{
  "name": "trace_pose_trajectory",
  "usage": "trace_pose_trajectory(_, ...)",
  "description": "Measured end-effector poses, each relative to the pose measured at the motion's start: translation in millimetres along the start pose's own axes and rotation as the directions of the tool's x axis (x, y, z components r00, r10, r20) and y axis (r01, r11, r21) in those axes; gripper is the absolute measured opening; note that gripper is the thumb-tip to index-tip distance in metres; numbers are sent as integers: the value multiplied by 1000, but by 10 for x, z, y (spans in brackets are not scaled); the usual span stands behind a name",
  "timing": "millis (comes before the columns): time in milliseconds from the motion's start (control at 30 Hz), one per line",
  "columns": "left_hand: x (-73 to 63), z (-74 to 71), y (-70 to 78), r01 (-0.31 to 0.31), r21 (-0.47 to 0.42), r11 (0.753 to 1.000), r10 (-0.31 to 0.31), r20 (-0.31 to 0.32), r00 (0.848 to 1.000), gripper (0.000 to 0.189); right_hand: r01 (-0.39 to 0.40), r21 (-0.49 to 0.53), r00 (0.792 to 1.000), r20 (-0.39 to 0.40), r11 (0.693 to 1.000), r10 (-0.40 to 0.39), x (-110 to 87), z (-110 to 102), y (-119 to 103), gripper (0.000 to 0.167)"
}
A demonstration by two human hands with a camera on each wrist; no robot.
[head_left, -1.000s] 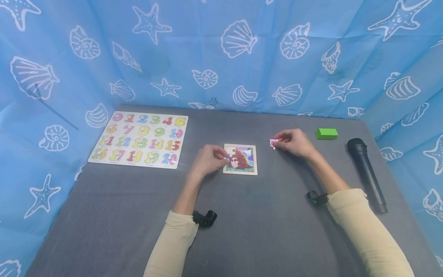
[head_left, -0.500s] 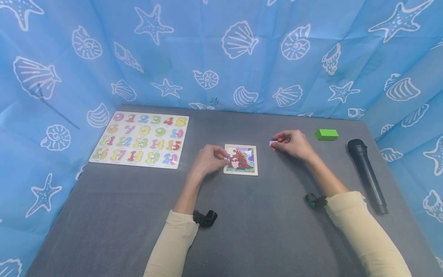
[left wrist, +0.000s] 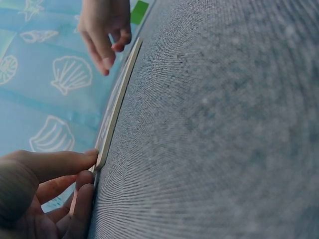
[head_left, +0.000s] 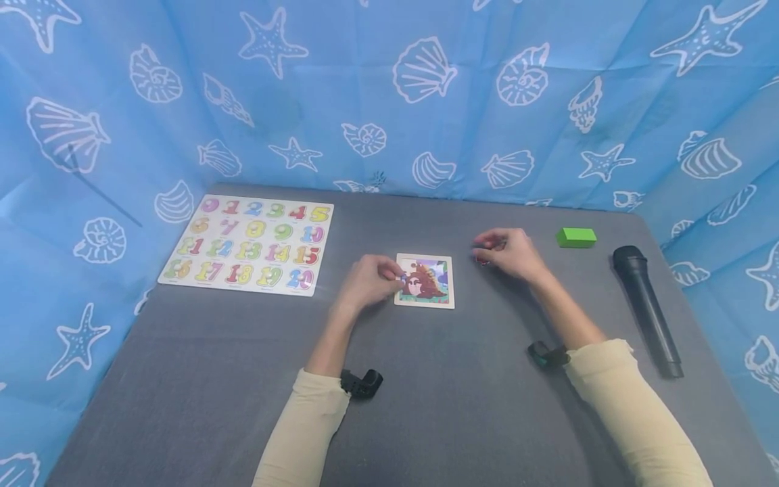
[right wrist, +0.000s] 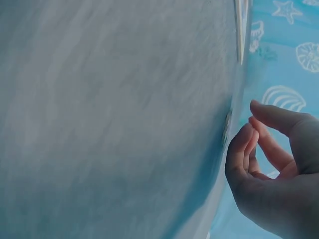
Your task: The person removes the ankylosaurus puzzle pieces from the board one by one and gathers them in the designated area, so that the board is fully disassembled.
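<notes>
A small square picture puzzle [head_left: 433, 287] with a pale frame and a brown, spiny cartoon animal lies mid-table. My left hand [head_left: 370, 281] pinches its left edge; the left wrist view shows the thumb and fingers [left wrist: 83, 178] at the frame's corner. To the right of the puzzle, my right hand [head_left: 506, 251] hovers low with loosely bent fingers. In the right wrist view a gap shows between thumb and fingertips, and a small puzzle piece [right wrist: 227, 128] lies on the table by them. From the head view that piece is mostly hidden under the hand.
A number puzzle board [head_left: 246, 245] with coloured numerals lies at the back left. A green block [head_left: 576, 237] and a black microphone [head_left: 648, 311] lie on the right. A blue shell-print curtain [head_left: 341, 88] stands behind the grey table [head_left: 462, 406].
My right hand has shifted slightly left over the small pink puzzle piece, which was visible beside the fingertips before. The left hand has stayed at the puzzle's edge.
</notes>
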State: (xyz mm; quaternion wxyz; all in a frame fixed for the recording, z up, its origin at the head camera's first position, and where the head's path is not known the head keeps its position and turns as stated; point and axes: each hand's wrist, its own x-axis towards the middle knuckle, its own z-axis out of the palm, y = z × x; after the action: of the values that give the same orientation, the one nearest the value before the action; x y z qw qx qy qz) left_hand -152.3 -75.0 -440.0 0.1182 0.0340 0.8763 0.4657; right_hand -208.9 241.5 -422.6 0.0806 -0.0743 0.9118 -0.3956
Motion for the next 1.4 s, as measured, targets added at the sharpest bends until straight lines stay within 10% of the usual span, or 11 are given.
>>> trace_pose_trajectory(533,7,1,2,18,11,1000,-18,-1,1000,14,27,188,985,160,982,-57,29,398,-380,32)
trace_pose_trajectory(1400,43,-2,-2,13,27,1000,-14,14,1000,13,202,-48,921,349,978,-173,247,667,-637,20)
